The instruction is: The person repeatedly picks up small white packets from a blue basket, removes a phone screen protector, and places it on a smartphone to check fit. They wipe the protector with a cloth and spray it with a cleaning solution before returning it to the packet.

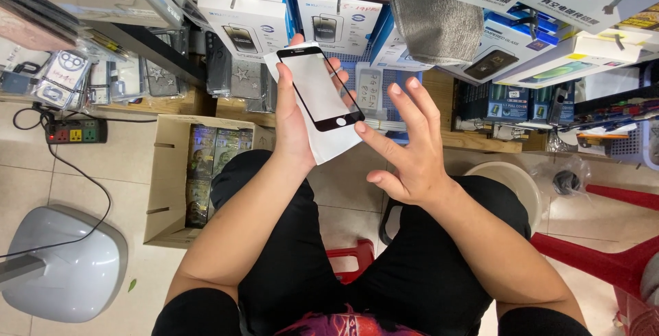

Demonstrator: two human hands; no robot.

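Black-bordered glass, thin and flat, is what the left hand [292, 120] is holding up: a screen protector [319, 89] resting on a white sleeve [336, 145]. It looks very light, stiff and easily cracked, with a slick face that would take fingerprints, so the edges and corners seem the safest places to grip. The left hand is gripping it from the left side, thumb along the left edge and fingertips showing past the right edge. The right hand [405, 147] is hovering just to the right and nearer, fingers spread wide and holding nothing, index fingertip almost touching the protector's lower right corner. Far behind, boxed stock [250, 24] is crowding the shelves.
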